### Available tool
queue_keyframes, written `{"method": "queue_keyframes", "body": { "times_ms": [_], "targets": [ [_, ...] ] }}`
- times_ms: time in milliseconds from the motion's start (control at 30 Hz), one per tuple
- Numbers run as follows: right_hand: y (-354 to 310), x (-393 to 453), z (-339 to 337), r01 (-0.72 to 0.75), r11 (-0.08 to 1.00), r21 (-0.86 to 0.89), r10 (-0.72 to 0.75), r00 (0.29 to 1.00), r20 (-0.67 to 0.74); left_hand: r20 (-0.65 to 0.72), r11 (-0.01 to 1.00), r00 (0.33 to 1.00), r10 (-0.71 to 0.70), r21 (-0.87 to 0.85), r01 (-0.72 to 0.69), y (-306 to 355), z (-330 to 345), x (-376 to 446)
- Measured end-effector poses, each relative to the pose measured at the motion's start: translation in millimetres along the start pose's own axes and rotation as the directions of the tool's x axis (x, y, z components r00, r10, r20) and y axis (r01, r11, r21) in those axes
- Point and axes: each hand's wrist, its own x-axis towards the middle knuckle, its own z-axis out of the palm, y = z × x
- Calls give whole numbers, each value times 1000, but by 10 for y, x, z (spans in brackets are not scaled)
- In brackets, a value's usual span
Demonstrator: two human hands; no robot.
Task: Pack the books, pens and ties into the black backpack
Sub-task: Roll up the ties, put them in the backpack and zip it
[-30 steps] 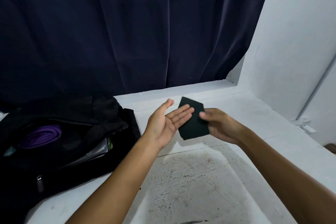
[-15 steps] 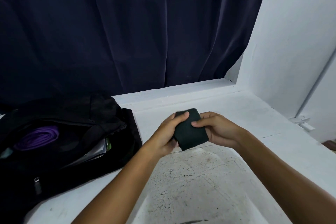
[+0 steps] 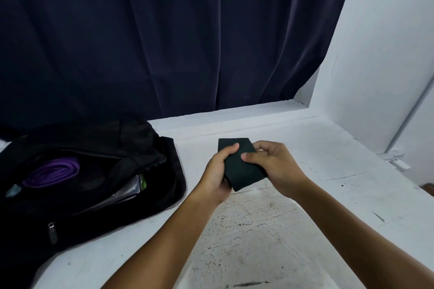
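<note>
White painted ledge (image 3: 305,143) ran below a dark navy curtain (image 3: 164,42), with a scuffed, speckled patch of bare surface nearer the camera. Folded black tie (image 3: 242,169) appeared as a flat, matte, roughly rectangular packet, upper corners squared, held tilted above the ledge between both hands and well right of the black backpack (image 3: 162,185). Backpack lay open on the ledge at left; a coiled purple tie (image 3: 54,171) and the pale edge of a book (image 3: 131,190) sat inside its main compartment. Compared with half a second ago, the packet looked flatter and longer, its top edge now standing clear above the fingers instead of being wrapped under them. Left hand (image 3: 217,178) gripped the packet's left edge, thumb across the front, fingers curled behind. Right hand (image 3: 272,166) pinched the right edge, thumb on the front face, fingers bent behind. Both forearms reached in from the bottom of the view, converging at the tie.
</note>
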Motion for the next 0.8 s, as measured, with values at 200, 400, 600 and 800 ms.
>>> {"method": "queue_keyframes", "body": {
  "times_ms": [200,400,600,800],
  "targets": [
    [-27,-71,147,142,970,-198,-182,962,-203,2,998,999,39,-42,-39,15,-7,0],
    [-46,-55,180,152,903,-403,-246,949,-195,-67,980,989,129,-146,-138,58,-52,-64],
    [-93,45,229,-221,973,70,206,963,171,-180,952,946,269,-102,-290,189,-147,-160],
    [-159,228,559,-248,966,75,217,934,285,-291,966,924,247,-6,-260,442,-544,-543]
  ]
}}
